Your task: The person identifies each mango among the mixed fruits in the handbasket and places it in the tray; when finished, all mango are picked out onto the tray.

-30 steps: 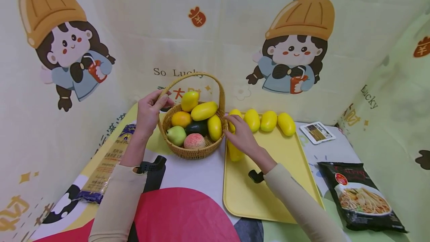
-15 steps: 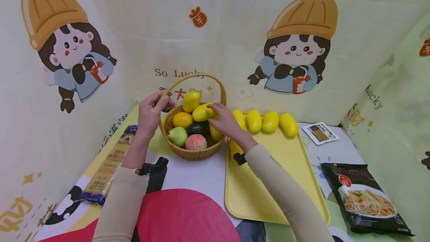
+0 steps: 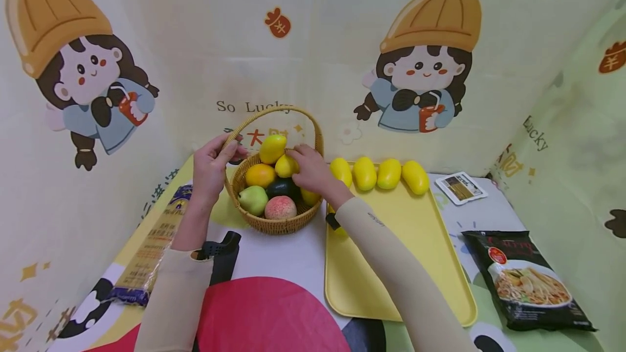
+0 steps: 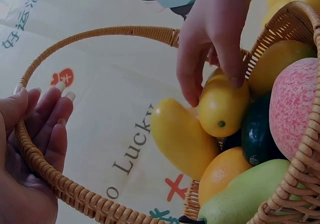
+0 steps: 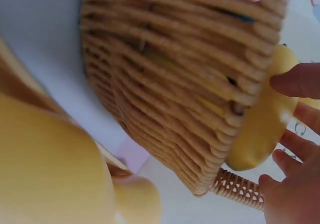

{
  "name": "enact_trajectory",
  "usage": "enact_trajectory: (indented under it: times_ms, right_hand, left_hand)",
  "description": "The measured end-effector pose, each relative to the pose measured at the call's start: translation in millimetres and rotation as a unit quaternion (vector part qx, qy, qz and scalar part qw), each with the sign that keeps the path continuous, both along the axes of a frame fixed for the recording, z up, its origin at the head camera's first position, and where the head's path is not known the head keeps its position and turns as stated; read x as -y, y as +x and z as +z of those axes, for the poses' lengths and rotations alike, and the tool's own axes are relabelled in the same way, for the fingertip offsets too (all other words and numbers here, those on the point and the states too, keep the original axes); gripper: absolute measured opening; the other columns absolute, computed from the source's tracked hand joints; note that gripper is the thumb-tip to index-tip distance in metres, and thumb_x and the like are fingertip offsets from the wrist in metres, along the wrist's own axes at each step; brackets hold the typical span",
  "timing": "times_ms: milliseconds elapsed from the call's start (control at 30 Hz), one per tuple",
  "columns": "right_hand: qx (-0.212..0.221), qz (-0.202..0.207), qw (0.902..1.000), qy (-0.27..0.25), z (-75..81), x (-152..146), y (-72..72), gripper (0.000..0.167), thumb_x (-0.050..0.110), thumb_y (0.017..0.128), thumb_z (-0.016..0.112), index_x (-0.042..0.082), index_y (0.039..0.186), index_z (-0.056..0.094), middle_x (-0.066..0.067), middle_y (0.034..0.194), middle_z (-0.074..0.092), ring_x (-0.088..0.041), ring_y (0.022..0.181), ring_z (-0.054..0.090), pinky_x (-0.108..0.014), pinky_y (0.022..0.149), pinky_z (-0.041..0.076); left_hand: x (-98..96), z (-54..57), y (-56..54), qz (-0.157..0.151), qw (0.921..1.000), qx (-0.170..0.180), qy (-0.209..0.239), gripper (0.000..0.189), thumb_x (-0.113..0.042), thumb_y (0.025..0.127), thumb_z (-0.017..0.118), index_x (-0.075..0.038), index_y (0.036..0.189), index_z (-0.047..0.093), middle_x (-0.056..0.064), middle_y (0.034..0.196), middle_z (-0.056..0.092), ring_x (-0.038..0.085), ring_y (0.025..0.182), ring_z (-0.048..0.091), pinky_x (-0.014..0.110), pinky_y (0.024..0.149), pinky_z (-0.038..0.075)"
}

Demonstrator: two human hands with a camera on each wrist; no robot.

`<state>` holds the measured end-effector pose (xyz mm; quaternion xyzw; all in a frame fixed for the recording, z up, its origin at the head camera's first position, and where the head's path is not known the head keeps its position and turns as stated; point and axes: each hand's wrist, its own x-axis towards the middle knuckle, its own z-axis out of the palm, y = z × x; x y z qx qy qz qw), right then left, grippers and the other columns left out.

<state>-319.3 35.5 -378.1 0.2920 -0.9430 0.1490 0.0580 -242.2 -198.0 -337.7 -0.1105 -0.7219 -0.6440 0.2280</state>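
A wicker basket [image 3: 274, 227] of fruit stands on the table, its tall handle [image 3: 293, 107] upright. My left hand [image 3: 209, 164] holds the left side of this handle between thumb and fingers. Inside the basket's back right, my right hand [image 3: 315, 170] grips a yellow mango [image 4: 222, 109] from above, thumb on one side and fingers on the other. Another mango [image 3: 273, 149] leans at the back rim beside it. Around them lie an orange fruit [image 3: 260, 176], a green pear [image 3: 252, 200], a dark avocado [image 3: 283, 188] and a pink peach [image 3: 280, 208].
Right of the basket is a yellow tray [image 3: 391, 265], with a row of mangoes [image 3: 389, 173] along its far edge and one partly hidden under my right wrist. Noodle packet [image 3: 528, 281] and white package [image 3: 461, 187] lie further right; a pasta bag [image 3: 151, 254] lies left.
My right hand has moved left from the basket's right rim to the mango inside and now grips it; that mango has turned its end toward me. The left hand stays at the handle.
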Motion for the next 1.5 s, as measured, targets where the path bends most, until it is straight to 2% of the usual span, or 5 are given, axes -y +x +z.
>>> enact_trajectory:
  times_ms: [167,433,667,867,1500]
  right_hand:
    - [-0.034,0.001,0.9992,0.021,1.2,2,-2.1,0.059,0.019,0.087,0.063,0.018,0.144,0.049,-0.010,0.140,0.044,-0.027,0.125,0.045,-0.043,0.112,0.039]
    - [-0.042,-0.001,0.9971,0.063,3.4,1,-2.9,0.061,0.021,0.087,0.064,0.022,0.145,0.047,-0.004,0.143,0.052,-0.025,0.135,0.043,-0.044,0.105,0.037]
    - [-0.024,0.001,0.9973,0.069,8.3,-2,3.0,0.060,0.025,0.088,0.068,0.023,0.143,0.045,-0.008,0.129,0.047,-0.026,0.106,0.052,-0.042,0.097,0.039]
    - [-0.018,-0.002,0.9963,0.084,15.6,-4,12.5,0.066,0.031,0.086,0.071,0.019,0.145,0.042,-0.008,0.134,0.055,-0.028,0.116,0.054,-0.043,0.096,0.043]
    - [-0.001,-0.004,0.9996,-0.027,17.5,-71,60.2,0.065,0.023,0.081,0.070,0.022,0.142,0.049,-0.003,0.136,0.054,-0.022,0.104,0.059,-0.038,0.088,0.055]
  left_hand:
    - [-0.1,1.6,0.8,0.002,1.0000,0.001,-0.002,0.032,-0.033,0.100,0.058,-0.007,0.114,0.070,-0.009,0.083,0.072,0.008,0.081,0.072,0.023,0.081,0.057]
    - [-0.7,1.8,3.3,0.001,1.0000,0.003,-0.001,0.031,-0.033,0.100,0.058,-0.007,0.113,0.069,-0.007,0.083,0.072,0.009,0.082,0.071,0.021,0.079,0.056]
    - [-2.8,2.5,2.0,-0.001,1.0000,0.001,-0.004,0.031,-0.033,0.100,0.058,-0.007,0.113,0.069,-0.009,0.083,0.071,0.008,0.081,0.071,0.022,0.080,0.057]
    - [-1.3,2.4,1.1,0.001,1.0000,-0.001,-0.006,0.032,-0.033,0.100,0.058,-0.006,0.114,0.069,-0.009,0.082,0.071,0.007,0.080,0.071,0.021,0.080,0.057]
    - [0.3,1.6,6.4,-0.002,1.0000,0.009,-0.004,0.038,-0.032,0.100,0.058,0.001,0.117,0.067,-0.010,0.082,0.071,0.006,0.080,0.071,0.016,0.078,0.055]
